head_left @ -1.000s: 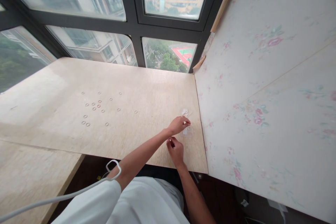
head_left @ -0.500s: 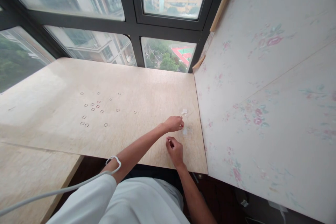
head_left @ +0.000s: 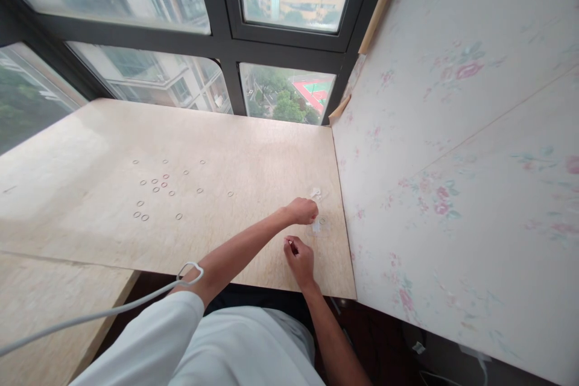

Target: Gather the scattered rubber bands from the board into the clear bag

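My left hand (head_left: 304,211) is closed, knuckles up, just above the left edge of a small clear plastic packet or box (head_left: 326,228). Whatever its fingers hold is hidden. On the clear plastic lie a whitish piece (head_left: 316,227) and a thin ring (head_left: 322,221). Nearer my body, my right hand (head_left: 300,259) is curled with thumb and fingertips pinched together. A tiny pale spot shows at the pinch, too small to name. Several thin rings (head_left: 164,184) are scattered over the left half of the pale tabletop, with one ring (head_left: 230,194) lying apart toward the middle.
A crumpled white scrap (head_left: 315,193) lies beyond my left hand. The pale tabletop (head_left: 253,151) meets a floral-papered wall (head_left: 434,151) on the right and dark window frames (head_left: 226,48) at the back. A white cable (head_left: 108,312) loops around my left forearm.
My left hand has shifted slightly right and turned, so its fingertips are now hidden under the knuckles. My right hand stays pinched. The whole view has moved slightly.
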Tool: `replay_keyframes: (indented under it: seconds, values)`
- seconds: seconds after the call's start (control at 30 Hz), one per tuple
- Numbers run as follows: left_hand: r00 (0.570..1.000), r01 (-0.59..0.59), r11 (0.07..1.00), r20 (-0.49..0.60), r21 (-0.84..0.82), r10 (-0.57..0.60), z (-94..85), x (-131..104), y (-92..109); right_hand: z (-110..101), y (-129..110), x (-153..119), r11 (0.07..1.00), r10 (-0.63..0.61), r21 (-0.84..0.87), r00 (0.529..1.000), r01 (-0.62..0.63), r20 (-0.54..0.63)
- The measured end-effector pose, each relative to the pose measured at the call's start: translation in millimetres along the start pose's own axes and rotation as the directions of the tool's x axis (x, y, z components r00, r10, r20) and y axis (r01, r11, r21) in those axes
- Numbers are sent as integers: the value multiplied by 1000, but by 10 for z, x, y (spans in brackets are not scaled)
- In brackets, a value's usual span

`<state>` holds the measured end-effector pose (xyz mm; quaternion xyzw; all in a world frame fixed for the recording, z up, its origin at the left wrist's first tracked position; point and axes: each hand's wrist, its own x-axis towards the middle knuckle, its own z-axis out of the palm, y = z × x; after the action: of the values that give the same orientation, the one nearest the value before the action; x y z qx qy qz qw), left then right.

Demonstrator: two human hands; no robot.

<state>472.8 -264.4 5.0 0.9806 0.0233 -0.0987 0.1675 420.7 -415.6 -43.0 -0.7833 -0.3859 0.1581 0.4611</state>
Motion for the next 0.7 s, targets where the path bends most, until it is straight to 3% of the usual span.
replay_keyframes:
  seconds: [0.33,0.7]
  values:
    - [997,-76,993,40,85,73,-92,56,20,19,28,5,1000,-8,-3,1000,8,-18]
    - [987,-156,985,38,68,154,-93,78,-40,17,31,7,1000,-18,4,1000,18,-15]
